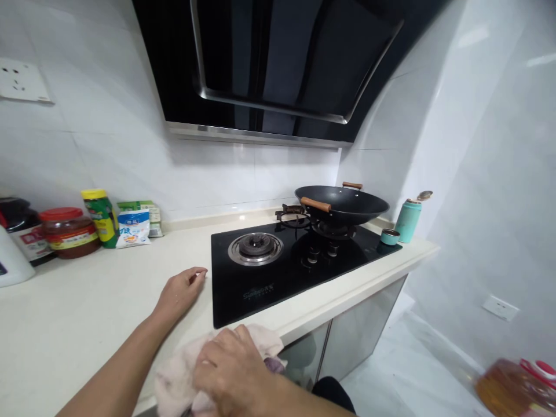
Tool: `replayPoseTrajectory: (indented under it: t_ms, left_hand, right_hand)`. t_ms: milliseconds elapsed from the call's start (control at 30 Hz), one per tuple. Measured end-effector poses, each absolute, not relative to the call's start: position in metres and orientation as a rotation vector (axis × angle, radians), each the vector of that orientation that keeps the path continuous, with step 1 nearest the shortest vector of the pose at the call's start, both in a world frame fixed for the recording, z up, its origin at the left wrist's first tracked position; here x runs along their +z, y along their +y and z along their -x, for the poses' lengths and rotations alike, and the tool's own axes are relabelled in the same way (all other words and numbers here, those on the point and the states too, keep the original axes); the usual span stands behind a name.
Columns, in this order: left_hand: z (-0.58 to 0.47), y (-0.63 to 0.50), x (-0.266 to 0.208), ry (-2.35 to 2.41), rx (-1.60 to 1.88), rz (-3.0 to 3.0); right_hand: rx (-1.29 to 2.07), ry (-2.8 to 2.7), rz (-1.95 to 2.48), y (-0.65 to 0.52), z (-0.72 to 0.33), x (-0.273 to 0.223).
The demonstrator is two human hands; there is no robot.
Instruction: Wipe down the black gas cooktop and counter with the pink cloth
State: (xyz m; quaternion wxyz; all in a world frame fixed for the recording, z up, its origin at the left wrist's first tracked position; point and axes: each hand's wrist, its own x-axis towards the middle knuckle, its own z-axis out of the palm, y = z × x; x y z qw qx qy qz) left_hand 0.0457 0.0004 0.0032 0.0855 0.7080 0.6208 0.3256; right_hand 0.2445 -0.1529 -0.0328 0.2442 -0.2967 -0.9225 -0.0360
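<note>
My left hand (180, 294) rests on the white countertop just left of the black glass gas stove (278, 284). Its fingers are curled together, and I see nothing in them. Lower down, my right hand (232, 366) grips a pale pink cloth (176, 370), bunched at the counter's front edge by the stove's near corner. The stove's left burner (255, 248) is bare, without a pan support over it. A black pan support (293, 217) lies behind it, near the wall. On the right burner sits a black wok (347, 204) with wooden handles.
At the left wall stand a red-lidded jar (69, 233), a green bottle with yellow cap (101, 219), a white packet (132, 229) and a dark bottle (30, 234). A teal flask (408, 221) and its cup (390, 236) stand right. The range hood (278, 63) overhangs the stove.
</note>
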Motion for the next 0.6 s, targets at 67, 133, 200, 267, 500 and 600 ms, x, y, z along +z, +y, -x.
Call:
replayPoseTrajectory:
  t_ms: [67,133,200,267,500,600]
  left_hand:
    - [-0.045,0.002,0.003,1.841,0.965,-2.112]
    - [-0.046,0.003,0.004,1.814,0.983,-2.107]
    - [-0.048,0.003,0.004,1.793,1.008,-2.100]
    - [-0.049,0.002,0.005,1.793,1.016,-2.085]
    - [-0.055,-0.008,0.007,1.794,0.963,-2.131]
    - [-0.059,-0.011,0.008,1.773,0.914,-2.176]
  right_hand:
    - [0.054,-2.492,0.775,-0.156,-0.252,-0.033]
    - [0.335,-2.391,0.776,-0.161,-0.259,-0.029]
    - [0.723,-2.190,0.829,-0.163,-0.264,-0.020]
    - [1.126,-1.906,0.894,-0.158,-0.270,-0.007]
    - [1.083,-1.492,1.016,-0.076,-0.335,0.011]
    - [0.907,-1.558,1.158,-0.050,-0.372,-0.004]
